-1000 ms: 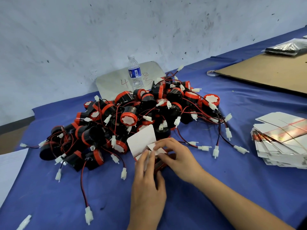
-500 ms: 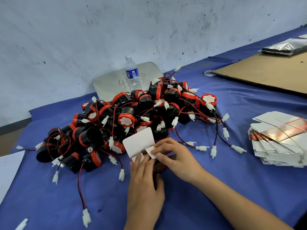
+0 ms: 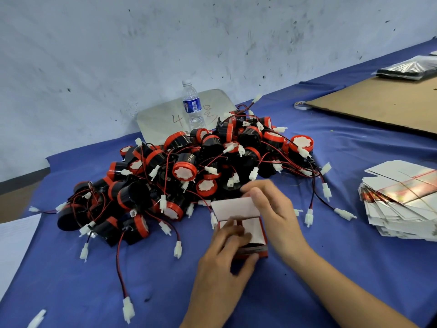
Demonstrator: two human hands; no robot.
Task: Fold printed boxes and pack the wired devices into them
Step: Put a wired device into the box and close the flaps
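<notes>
From the head view I have one box (image 3: 254, 250) standing on the blue surface (image 3: 331, 268), just in front of the pile of devices (image 3: 189, 166), with its white flap (image 3: 233, 208) raised and tilted away from me. My left hand (image 3: 222, 263) grips the box from the near side, thumb low on the red wall and fingers (image 3: 228, 227) curled over the open mouth, though blur smears them. My right hand (image 3: 272, 209) sits at the flap's far right corner, its fingers (image 3: 254, 192) bent over the edge and pinching it. I cannot tell whether a device is already inside. The step in hand looks like closing the top, so I would steady the body with the left hand and clear those fingers from the mouth before the flap comes down. Then I would crease along the hinge and guide the tuck edge inside the front wall, not against it. Loose wires lie close by, and one caught under the flap would spoil the close. The stack of flat boxes (image 3: 399, 209) waits well apart on the right.
</notes>
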